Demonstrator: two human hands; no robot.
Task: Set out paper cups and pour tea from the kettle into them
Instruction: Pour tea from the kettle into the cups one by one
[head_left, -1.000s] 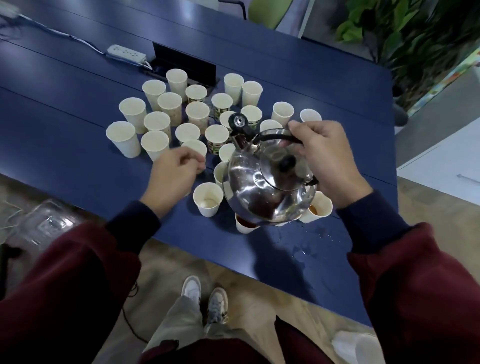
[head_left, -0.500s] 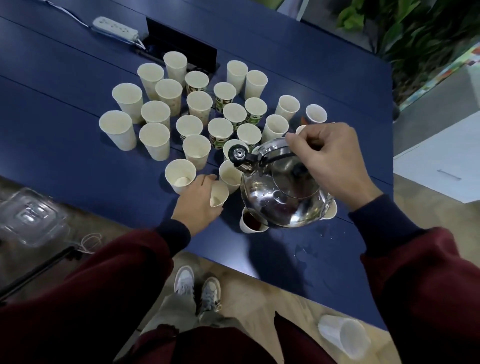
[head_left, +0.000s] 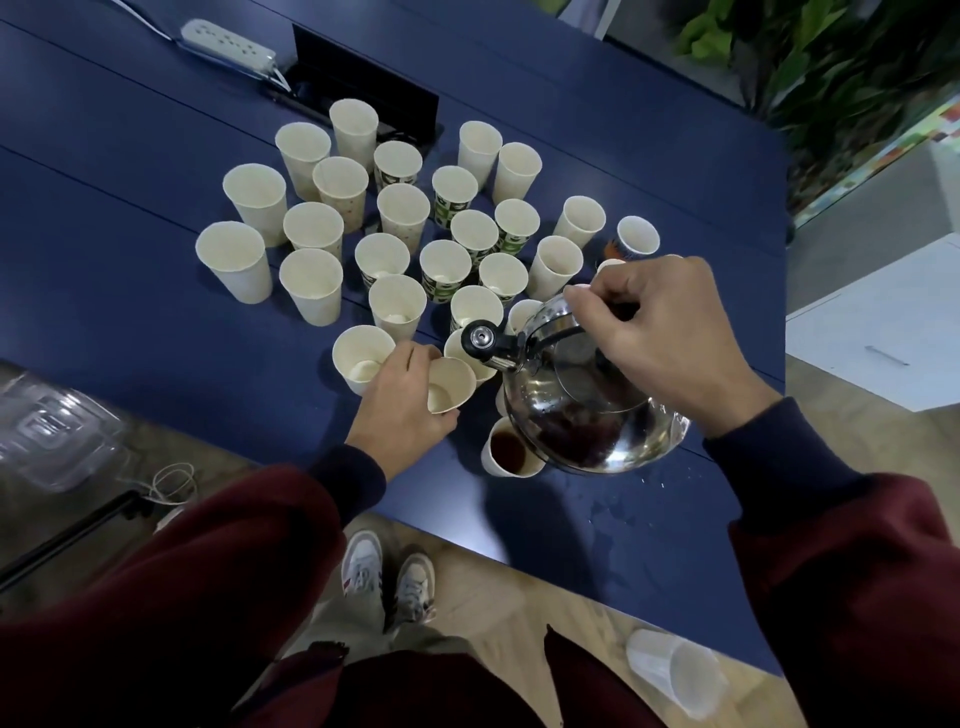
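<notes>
I am gripping the kettle (head_left: 587, 400) with my right hand (head_left: 670, 338), fingers clenched round the dark handle (head_left: 548, 332) that arches over its lid. The kettle is hanging just above the near edge of the blue table (head_left: 156, 322), its capped spout (head_left: 480, 340) pointing toward ten o'clock. It is shiny steel, round and squat, reflecting dark shapes in its belly. I am judging it heavy with tea, stiff and slick on the body and probably hot, so the handle is the only sensible place to hold.

My left hand (head_left: 402, 400) is grasping a paper cup (head_left: 449, 384) at nine o'clock from the kettle, fingers wrapped round its side and its mouth tipping toward the spout. The cup is pale, plain and thin-walled. I expect it to be very light and easy to crush, so I am taking it low on the wall with a gentle squeeze.

A filled cup (head_left: 509, 452) of dark tea is standing at seven o'clock, partly under the kettle. Many empty cups (head_left: 311, 286) are crowding the table from ten to twelve o'clock. Spilled drops (head_left: 613, 514) are lying at five o'clock.
</notes>
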